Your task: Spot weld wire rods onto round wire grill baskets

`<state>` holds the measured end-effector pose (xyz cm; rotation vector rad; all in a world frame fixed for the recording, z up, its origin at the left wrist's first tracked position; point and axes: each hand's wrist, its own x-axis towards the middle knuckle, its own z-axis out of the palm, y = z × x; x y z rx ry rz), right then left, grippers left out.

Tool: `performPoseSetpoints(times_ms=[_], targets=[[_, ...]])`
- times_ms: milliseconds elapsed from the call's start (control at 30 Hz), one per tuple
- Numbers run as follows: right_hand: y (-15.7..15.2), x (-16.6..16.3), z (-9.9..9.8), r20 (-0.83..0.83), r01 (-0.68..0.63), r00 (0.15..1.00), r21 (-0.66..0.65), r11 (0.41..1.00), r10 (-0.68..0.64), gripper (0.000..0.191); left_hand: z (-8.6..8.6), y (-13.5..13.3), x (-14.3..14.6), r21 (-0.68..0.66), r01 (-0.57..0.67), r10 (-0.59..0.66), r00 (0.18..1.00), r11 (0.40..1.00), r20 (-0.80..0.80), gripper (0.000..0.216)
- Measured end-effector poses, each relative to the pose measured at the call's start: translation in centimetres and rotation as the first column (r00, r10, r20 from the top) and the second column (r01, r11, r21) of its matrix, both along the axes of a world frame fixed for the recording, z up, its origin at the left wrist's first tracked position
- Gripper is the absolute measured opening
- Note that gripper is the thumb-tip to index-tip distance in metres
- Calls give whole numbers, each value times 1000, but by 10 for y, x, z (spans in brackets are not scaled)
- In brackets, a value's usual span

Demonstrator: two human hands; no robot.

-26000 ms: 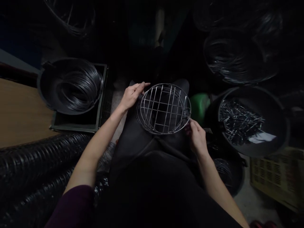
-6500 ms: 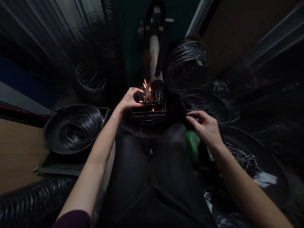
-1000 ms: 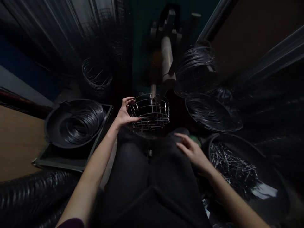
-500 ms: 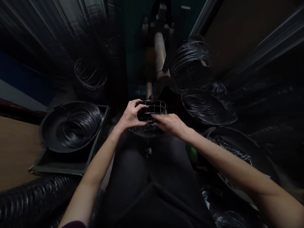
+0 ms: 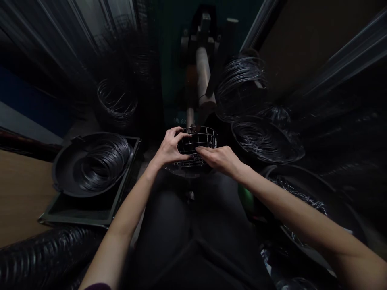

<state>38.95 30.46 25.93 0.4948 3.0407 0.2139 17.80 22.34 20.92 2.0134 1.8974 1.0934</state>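
A round wire basket [image 5: 199, 139] with hoops and crossing wires sits in front of me, below the tip of a machine's lower arm [image 5: 190, 117]. Around its left side curls my left hand [image 5: 169, 148], with fingers on the upper rim and the thumb lower down. My right hand [image 5: 218, 158] reaches in from the right, its fingers pinched together at the basket's near side. Whether a small wire piece is between those fingertips is too dark to tell.
To the left, a round pan [image 5: 65, 169] holds a coil of wire [image 5: 104, 163] on a metal-framed stand [image 5: 75, 219]. On the right are a pan of wire rings [image 5: 254, 137] and a basin [image 5: 335, 197] of short wire pieces. Stacked hoops [image 5: 242, 80] stand behind.
The view has shifted slightly, and the basket with both hands sits a little farther right. Both hands keep nearly the same grip on the basket.
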Motion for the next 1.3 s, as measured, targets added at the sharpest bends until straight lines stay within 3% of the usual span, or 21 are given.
performPoseSetpoints(times_ms=[267, 467, 633, 833, 1067, 1300], targets=[[6, -9, 8, 28, 27, 999, -29, 999, -26, 39, -2, 9, -9, -11, 5, -5, 1000, 1000, 30, 68], [8, 0, -14, -264, 37, 963, -51, 998, -49, 34, -1, 10, -11, 4, 16, -16, 995, 1000, 98, 68], [15, -8, -24, -408, 169, 897, -49, 984, -174, 21, -1, 22, -19, 30, 9, -13, 991, 999, 135, 67], [29, -16, -29, -531, 108, 825, -187, 976, -193, 13, 1, 34, -27, 63, 6, -8, 999, 998, 44, 67], [50, -28, -35, -592, 174, 733, -312, 934, -335, 4, 0, 45, -34, 33, -54, 51, 995, 998, 91, 66], [62, -34, -30, -611, 151, 706, -364, 919, -357, 8, 6, 58, -40, 46, -57, 52, 993, 997, 102, 67]])
